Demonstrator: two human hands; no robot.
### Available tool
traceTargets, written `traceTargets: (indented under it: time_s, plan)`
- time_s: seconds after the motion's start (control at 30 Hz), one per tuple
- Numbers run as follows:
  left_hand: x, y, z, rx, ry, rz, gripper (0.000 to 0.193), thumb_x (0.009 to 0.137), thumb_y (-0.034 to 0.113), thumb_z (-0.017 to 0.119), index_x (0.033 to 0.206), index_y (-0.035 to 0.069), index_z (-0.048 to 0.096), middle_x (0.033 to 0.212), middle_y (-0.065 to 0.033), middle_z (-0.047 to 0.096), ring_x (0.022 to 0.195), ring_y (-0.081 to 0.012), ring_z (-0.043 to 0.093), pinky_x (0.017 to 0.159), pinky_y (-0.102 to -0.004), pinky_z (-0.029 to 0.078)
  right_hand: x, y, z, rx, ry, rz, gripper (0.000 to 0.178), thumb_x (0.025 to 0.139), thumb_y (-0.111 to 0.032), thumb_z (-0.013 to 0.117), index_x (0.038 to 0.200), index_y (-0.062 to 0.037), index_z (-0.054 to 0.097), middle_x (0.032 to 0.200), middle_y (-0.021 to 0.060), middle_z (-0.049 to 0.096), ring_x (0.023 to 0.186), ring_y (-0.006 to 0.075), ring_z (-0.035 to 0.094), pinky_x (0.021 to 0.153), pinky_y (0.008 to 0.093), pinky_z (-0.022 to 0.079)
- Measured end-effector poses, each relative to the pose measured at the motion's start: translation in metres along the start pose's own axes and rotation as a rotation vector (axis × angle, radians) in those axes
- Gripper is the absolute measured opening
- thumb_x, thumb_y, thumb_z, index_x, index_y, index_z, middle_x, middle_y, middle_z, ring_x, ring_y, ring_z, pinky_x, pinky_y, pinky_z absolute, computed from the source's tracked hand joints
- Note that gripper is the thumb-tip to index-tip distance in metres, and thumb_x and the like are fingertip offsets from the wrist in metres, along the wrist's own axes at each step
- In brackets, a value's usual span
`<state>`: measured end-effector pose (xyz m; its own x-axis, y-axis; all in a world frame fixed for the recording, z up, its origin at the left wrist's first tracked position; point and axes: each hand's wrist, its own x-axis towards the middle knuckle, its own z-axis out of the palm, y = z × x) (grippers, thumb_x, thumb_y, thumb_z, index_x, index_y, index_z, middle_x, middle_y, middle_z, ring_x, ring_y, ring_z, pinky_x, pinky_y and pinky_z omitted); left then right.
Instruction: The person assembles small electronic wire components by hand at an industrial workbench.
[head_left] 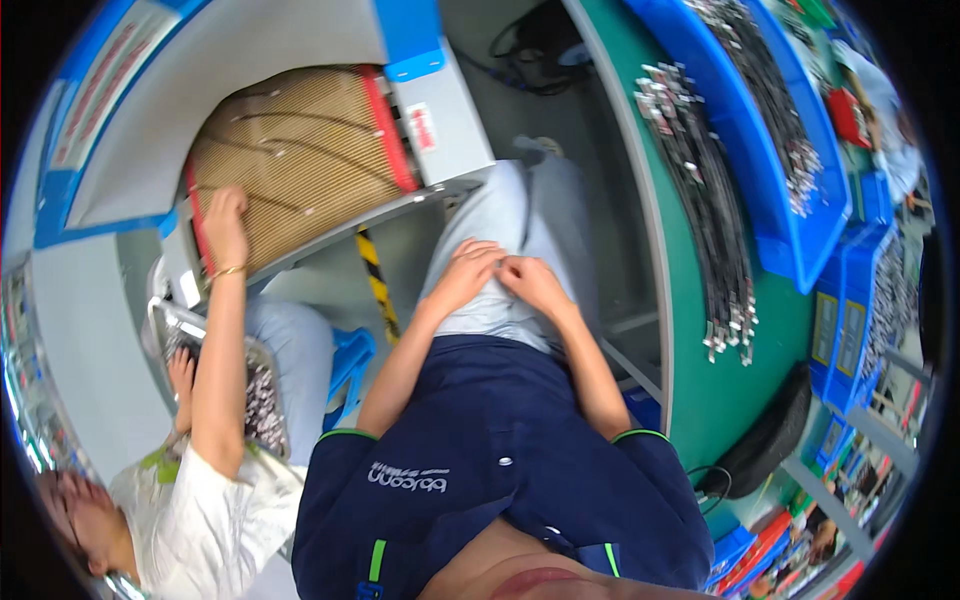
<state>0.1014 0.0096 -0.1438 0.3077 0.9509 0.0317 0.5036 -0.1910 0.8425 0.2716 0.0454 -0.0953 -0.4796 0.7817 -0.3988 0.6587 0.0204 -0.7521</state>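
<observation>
On my lap, over light blue jeans [480, 210], my two hands meet. My left hand [468, 273] lies across the thigh with its fingers stretched out, holding nothing that shows. Against its fingertips is my right hand [534, 284], its fingers curled in; whatever they may hold is hidden. Both hands are away from the belt and the table. Several dark cables with pale ends [335, 122] lie spread on the brown ribbed conveyor belt [270, 215] at the left. On the green table [660, 170] to my right rests a long bundle of black cables [705, 205] with metal connectors.
At the left a co-worker's hand [224, 215] reaches onto the belt. A grey-white machine housing [440, 120] covers the belt's far part. Blue bins [800, 235] with cables line the table's far side. A black pouch-like object [770, 440] lies near the table's front. A blue stool [350, 365] stands left.
</observation>
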Motion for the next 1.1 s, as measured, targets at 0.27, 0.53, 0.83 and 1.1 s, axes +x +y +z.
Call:
traceTargets:
  time_s: [0.27, 0.53, 0.83, 1.1]
  plan:
    - [0.000, 0.003, -0.008, 0.000, -0.056, -0.014, 0.025, 0.083, 0.003, 0.050, 0.105, 0.007, 0.061, 0.112, -0.0087, 0.061, 0.117, -0.0242, 0.049, 0.106, -0.0444, 0.026, -0.070, -0.120, -0.143, -0.146, 0.966, -0.126, 0.009, 0.075, -0.005, 0.067, 0.082, -0.0047, 0.062, 0.076, 0.0069, 0.062, 0.069, 0.0235, 0.058, 0.064, 0.0343, 0.046]
    - [0.002, 0.002, -0.008, -0.015, -0.034, 0.001, 0.021, 0.084, 0.003, 0.051, 0.101, 0.007, 0.062, 0.109, -0.0065, 0.062, 0.116, -0.0230, 0.050, 0.106, -0.0436, 0.027, -0.086, -0.079, -0.171, -0.493, 1.134, 0.318, 0.019, 0.074, -0.011, 0.070, 0.088, -0.0052, 0.059, 0.087, 0.0123, 0.057, 0.086, 0.0294, 0.052, 0.078, 0.0407, 0.041]
    - [0.002, -0.001, 0.004, -0.052, 0.013, 0.042, 0.020, 0.081, 0.003, 0.052, 0.097, 0.008, 0.063, 0.111, -0.0046, 0.062, 0.115, -0.0204, 0.050, 0.105, -0.0420, 0.029, -0.096, -0.077, -0.194, -0.219, 1.310, 0.183, 0.010, 0.078, -0.008, 0.069, 0.081, -0.0005, 0.063, 0.075, 0.0070, 0.062, 0.069, 0.0147, 0.058, 0.064, 0.0286, 0.047]
    - [-0.004, 0.025, -0.021, -0.125, 0.136, 0.023, 0.024, 0.080, -0.002, 0.052, 0.100, 0.007, 0.062, 0.121, -0.0091, 0.054, 0.120, -0.0267, 0.045, 0.104, -0.0423, 0.031, -0.103, -0.111, -0.194, -0.451, 1.909, -0.450, 0.013, 0.077, 0.006, 0.068, 0.087, 0.0098, 0.060, 0.079, 0.0150, 0.066, 0.064, 0.0166, 0.063, 0.058, 0.0221, 0.054]
